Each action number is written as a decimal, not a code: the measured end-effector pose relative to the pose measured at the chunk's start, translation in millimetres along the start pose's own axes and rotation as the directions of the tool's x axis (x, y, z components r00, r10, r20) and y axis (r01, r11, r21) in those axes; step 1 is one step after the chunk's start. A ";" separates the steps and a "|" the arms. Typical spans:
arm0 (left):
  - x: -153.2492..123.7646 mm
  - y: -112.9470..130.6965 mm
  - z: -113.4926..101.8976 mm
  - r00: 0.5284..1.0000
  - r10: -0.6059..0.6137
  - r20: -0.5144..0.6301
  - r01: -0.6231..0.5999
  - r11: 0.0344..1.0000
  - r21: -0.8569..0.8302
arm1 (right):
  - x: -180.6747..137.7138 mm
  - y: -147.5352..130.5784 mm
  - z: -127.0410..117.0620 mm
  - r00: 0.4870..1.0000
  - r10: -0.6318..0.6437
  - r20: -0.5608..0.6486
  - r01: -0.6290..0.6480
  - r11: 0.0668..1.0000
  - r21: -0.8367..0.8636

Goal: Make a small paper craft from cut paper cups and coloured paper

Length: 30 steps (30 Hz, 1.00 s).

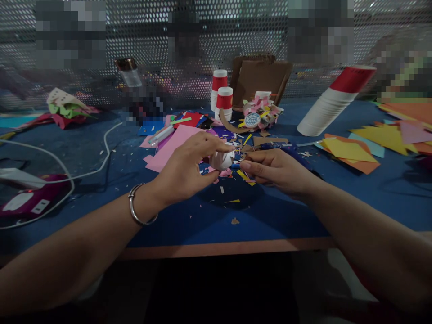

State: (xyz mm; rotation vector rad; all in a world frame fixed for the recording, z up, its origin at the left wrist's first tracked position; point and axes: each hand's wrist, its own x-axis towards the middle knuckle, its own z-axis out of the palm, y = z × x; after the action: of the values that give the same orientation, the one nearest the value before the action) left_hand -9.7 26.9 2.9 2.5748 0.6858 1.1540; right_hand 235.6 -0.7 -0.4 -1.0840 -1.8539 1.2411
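Holds a white rounded piece point(222, 160) in the left hand point(185, 165), above a blue table point(182, 234), with thumb and index finger clamped on it from opposite sides. Pinches a small blue item point(236, 166) in the right hand point(280, 170), thumb and index finger closed together on it, just right of the white piece; cannot tell whether touching it or only close. Wears a silver bracelet point(132, 208) on the left wrist, left of the white piece and nearer the body.

Has a blue glue gun point(277, 146) to the right of the white piece, lying just behind the right hand. Left of the white piece, has a pink sheet point(175, 146), and farther left a purple device point(50, 193) beside a white cord point(107, 146). Beyond the white piece, has red-and-white paper cups point(224, 101), a sheet of brown cardboard point(261, 83) and a pink-trimmed bundle point(261, 108). Well to the right of the white piece, has a tall cup stack point(329, 108) and colored papers point(351, 153). Around and below the white piece, has paper scraps point(245, 177) scattered.
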 end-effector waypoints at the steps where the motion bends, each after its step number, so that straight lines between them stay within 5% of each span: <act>1: -0.2 -1.0 0.6 1.000 -0.022 0.008 0.022 0.999 -0.042 | 0.2 -0.2 0.6 1.000 0.016 0.001 -0.016 1.000 0.017; 7: -2.2 -3.4 5.1 0.992 -0.122 0.021 0.123 0.974 -0.191 | -0.1 -2.0 2.3 0.998 0.051 0.021 -0.053 0.992 0.116; 13: -4.5 -3.3 8.6 0.999 -0.036 -0.039 0.031 0.991 -0.129 | -1.5 -3.7 1.8 0.996 0.070 0.055 -0.079 0.981 0.177; 18: -4.6 2.3 5.7 0.995 0.081 -0.065 -0.072 0.990 0.122 | -2.4 -4.8 2.3 0.998 0.046 0.037 -0.051 0.986 0.159; 24: -3.3 14.7 -2.0 0.976 0.218 -0.016 -0.186 0.866 0.463 | -2.7 -2.4 1.7 1.000 0.025 -0.004 -0.025 0.996 0.091; 27: -2.4 14.0 -3.6 0.993 0.115 -0.020 -0.099 0.917 0.387 | -1.6 -1.1 1.7 1.000 0.000 -0.027 0.000 1.000 0.015; 30: 0.3 8.2 -3.4 0.984 -0.178 0.020 0.177 0.983 0.039 | -0.4 -0.2 2.2 0.999 -0.004 -0.054 0.001 0.999 -0.054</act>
State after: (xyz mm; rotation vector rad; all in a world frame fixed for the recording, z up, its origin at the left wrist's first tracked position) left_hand -9.4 20.0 8.5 2.4922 0.9191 1.0629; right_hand 233.8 -2.0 -1.0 -1.1331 -1.8564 1.1550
